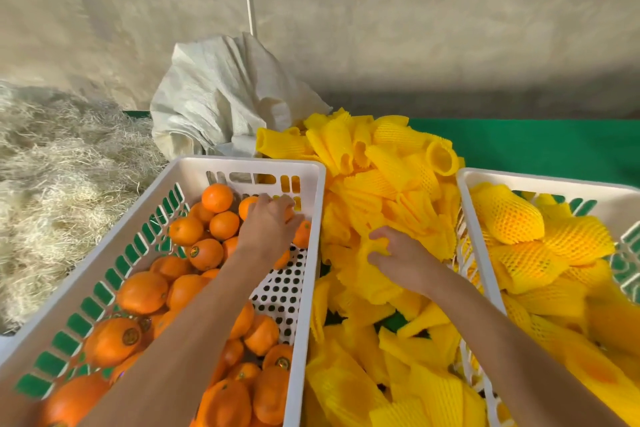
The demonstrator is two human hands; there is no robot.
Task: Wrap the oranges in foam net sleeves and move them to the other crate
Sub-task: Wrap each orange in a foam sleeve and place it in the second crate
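A white crate [313,204] of loose oranges [142,291] sits left, a second crate [474,218] of wrapped ones right, foam sleeves [391,163] heaped between. The left hand [268,225] curls over an orange [246,206]; the right hand [403,258] pinches a sleeve [375,248].

Under the fingers [277,199] of our left hand [266,229] an orange [246,206] shows only as a sliver, so we cannot tell whether it is gripped. Below the wrist our arm covers much of the left crate [249,163], whose near end runs off the bottom edge. Past the curled fingers [375,236] of our right hand [403,258], the sleeve [375,248] it pinches blends into the pile [381,163]. The right crate [540,180] is cut by the right edge, its near wrapped fruit blurred.
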